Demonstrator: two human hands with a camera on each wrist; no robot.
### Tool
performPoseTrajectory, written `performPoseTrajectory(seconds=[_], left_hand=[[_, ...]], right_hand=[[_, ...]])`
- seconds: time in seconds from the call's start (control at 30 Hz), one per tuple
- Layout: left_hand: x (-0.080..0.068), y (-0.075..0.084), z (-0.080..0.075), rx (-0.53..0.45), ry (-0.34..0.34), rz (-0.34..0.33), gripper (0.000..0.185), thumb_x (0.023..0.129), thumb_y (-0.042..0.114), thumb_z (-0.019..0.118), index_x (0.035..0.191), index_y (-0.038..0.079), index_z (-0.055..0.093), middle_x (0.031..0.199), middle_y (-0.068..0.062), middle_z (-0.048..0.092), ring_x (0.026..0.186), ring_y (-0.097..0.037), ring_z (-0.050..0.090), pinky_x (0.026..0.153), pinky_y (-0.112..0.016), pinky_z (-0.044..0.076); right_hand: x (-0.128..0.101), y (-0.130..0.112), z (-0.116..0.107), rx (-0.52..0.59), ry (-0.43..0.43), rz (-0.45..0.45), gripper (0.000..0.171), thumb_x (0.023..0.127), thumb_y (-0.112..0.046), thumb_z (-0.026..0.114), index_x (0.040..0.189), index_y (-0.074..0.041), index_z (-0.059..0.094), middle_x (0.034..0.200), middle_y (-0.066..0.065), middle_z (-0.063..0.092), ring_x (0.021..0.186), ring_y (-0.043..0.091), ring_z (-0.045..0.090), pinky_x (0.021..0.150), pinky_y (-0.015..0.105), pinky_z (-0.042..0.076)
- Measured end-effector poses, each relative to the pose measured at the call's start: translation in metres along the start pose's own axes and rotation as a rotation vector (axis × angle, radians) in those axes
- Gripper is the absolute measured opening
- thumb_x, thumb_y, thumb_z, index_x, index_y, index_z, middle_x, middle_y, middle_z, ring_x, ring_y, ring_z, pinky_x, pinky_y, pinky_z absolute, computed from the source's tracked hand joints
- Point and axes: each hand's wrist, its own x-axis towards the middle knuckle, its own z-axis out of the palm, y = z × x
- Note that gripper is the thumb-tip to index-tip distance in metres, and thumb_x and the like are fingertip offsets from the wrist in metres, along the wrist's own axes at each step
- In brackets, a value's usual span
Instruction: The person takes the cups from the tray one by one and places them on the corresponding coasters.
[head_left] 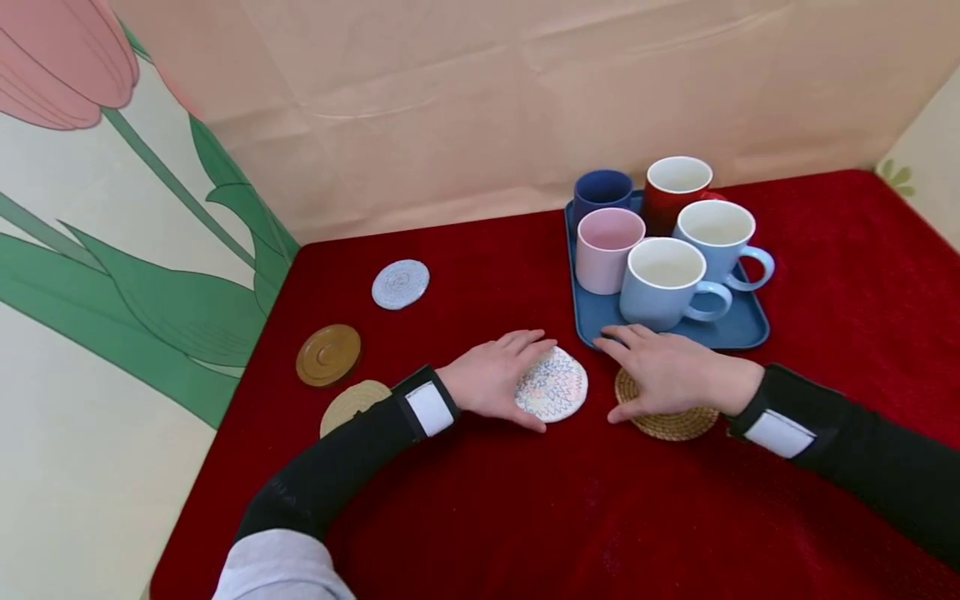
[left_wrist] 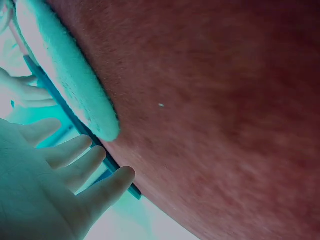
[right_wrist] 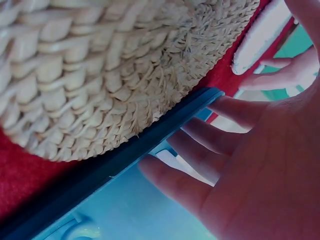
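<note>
My left hand [head_left: 491,377] is at the left edge of a round white coaster with a blue and pink zigzag pattern [head_left: 561,390]. Its thumb and fingers are spread apart around that edge. In the left wrist view, the fingers of the left hand [left_wrist: 65,170] extend beside the pale coaster [left_wrist: 70,75]. Over a round woven straw coaster [head_left: 678,427] hovers my right hand [head_left: 667,372], fingers extended, thumb by the coaster's left side. The right wrist view shows the braided straw coaster [right_wrist: 130,75] large, with nothing held in the right hand [right_wrist: 255,155].
Behind the right hand, a blue tray [head_left: 731,335] holds several mugs, among them a pink cup [head_left: 603,262] and a light blue mug [head_left: 656,292]. On the left lie a pale blue coaster [head_left: 401,284], a brown wooden coaster [head_left: 328,356] and a beige coaster [head_left: 348,404], partly behind the left arm.
</note>
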Motion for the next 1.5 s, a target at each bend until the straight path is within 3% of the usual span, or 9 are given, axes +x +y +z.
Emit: performPoseTrajectory(seconds=[0.33,1.07,1.5], left_hand=[[0.010,0.004,0.000,-0.030,-0.053,0.010,0.106,0.075,0.063,0.072,0.155,0.020,0.018,0.157,-0.006,0.022,0.141,-0.019,0.023,0.108,-0.035,0.033],[0.013,0.003,0.003,-0.004,-0.009,0.058,0.097,0.074,0.061,0.073,0.149,0.017,0.030,0.147,-0.005,0.035,0.132,-0.018,0.031,0.102,-0.029,0.038],[0.009,0.001,0.004,0.017,0.013,0.048,0.097,0.074,0.060,0.074,0.149,0.016,0.031,0.146,-0.006,0.035,0.131,-0.019,0.033,0.103,-0.030,0.037]], right_hand=[[-0.001,-0.001,0.001,0.029,-0.004,0.005,0.106,0.067,-0.068,0.075,0.143,-0.002,0.043,0.146,0.023,0.039,0.129,0.043,0.037,0.091,0.062,0.042],[-0.001,-0.002,0.002,0.037,-0.017,0.030,0.106,0.067,-0.067,0.076,0.144,-0.002,0.042,0.147,0.024,0.037,0.129,0.044,0.035,0.092,0.062,0.042],[-0.001,-0.002,0.002,0.056,-0.028,0.037,0.106,0.067,-0.065,0.077,0.145,-0.002,0.041,0.148,0.023,0.035,0.130,0.043,0.032,0.093,0.062,0.042]])
